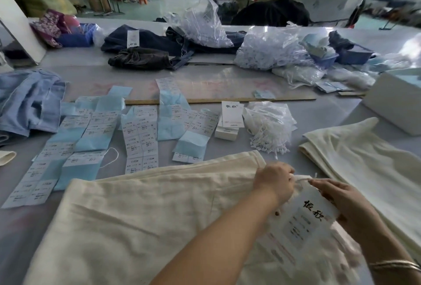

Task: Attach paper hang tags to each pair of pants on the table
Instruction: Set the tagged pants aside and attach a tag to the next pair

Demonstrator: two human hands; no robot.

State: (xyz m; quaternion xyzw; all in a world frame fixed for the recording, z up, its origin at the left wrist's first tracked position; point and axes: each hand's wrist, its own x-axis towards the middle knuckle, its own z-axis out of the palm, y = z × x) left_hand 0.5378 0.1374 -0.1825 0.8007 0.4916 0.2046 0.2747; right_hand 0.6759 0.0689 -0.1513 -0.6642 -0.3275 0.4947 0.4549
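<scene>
Your left grip (pixel 274 182) pinches the cream pants' (pixel 145 216) waistband; your right grip (pixel 341 202) clamps the hang tag (pixel 307 218).

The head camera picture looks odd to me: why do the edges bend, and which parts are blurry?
Head view: a wide-angle lens bows the far table edge and the room. The right hand and hang tag are smeared, probably by motion, while the label sheets stay fairly sharp. Daylight washes out the far doorway, and the table shows a pale sheen.
</scene>
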